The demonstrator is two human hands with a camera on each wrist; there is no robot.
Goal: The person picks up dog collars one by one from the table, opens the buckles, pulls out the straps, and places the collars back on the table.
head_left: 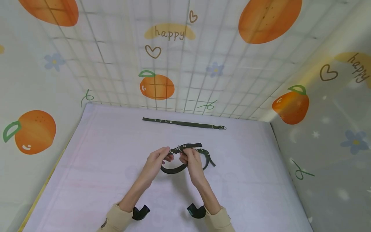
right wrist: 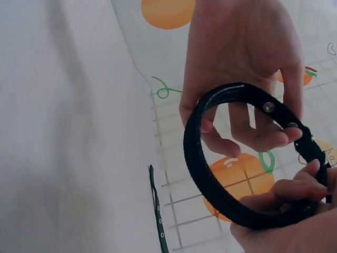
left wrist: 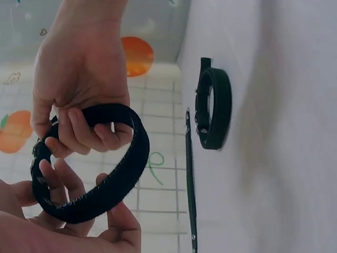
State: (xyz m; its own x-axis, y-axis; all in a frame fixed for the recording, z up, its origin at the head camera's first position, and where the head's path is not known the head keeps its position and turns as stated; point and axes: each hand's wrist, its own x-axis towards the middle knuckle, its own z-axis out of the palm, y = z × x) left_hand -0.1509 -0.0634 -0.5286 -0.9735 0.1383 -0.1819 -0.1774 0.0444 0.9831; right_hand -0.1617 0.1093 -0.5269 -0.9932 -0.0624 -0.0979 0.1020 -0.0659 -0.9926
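Note:
A dark collar with a metal buckle and eyelets (head_left: 174, 170) is looped between my two hands above the table. My left hand (head_left: 155, 162) grips it by the buckle end, thumb on top. Opposite, my right hand (head_left: 193, 161) pinches the strap just right of the buckle, and the strap's free tip sticks out beyond the fingers. In the left wrist view the loop (left wrist: 134, 158) hangs round and closed between both hands. How far the strap runs through the buckle is partly hidden by fingers.
A second collar (left wrist: 224, 108), fastened into a loop, lies on the white table (head_left: 246, 180) behind my right hand. Farther back a third collar (head_left: 191, 123) lies flat, its buckle to the right. Printed cloth (head_left: 121, 64) over a wire grid stands behind the table.

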